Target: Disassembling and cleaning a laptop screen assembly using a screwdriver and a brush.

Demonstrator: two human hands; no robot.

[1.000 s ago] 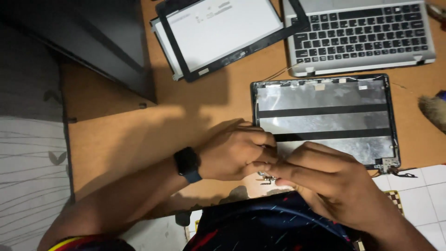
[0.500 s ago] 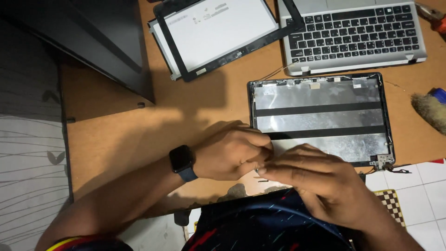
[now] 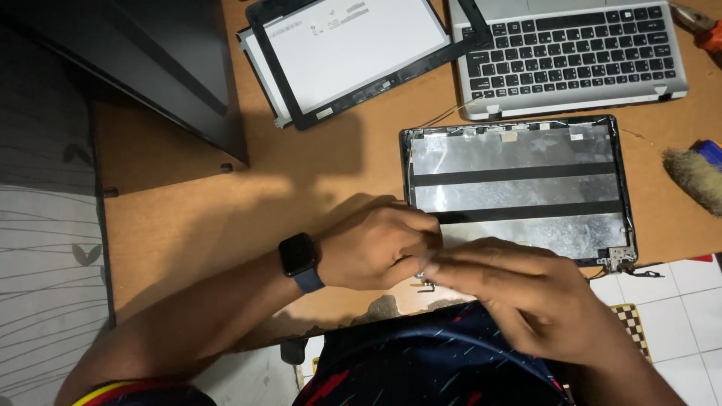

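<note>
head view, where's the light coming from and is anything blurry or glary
Head view: light falls from the upper right, so the hands throw a broad shadow leftward across the wooden desk; the foil-lined laptop lid shows soft glare; the right hand is slightly motion-blurred, the left hand sharper; the left edge sits in dim shade.

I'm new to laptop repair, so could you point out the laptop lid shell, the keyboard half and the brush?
laptop lid shell (image 3: 519,162), head view, on its foil-lined inside, upper area.
keyboard half (image 3: 571,54), head view, on the black keys.
brush (image 3: 696,179), head view, on its bristles at the right edge.
</note>
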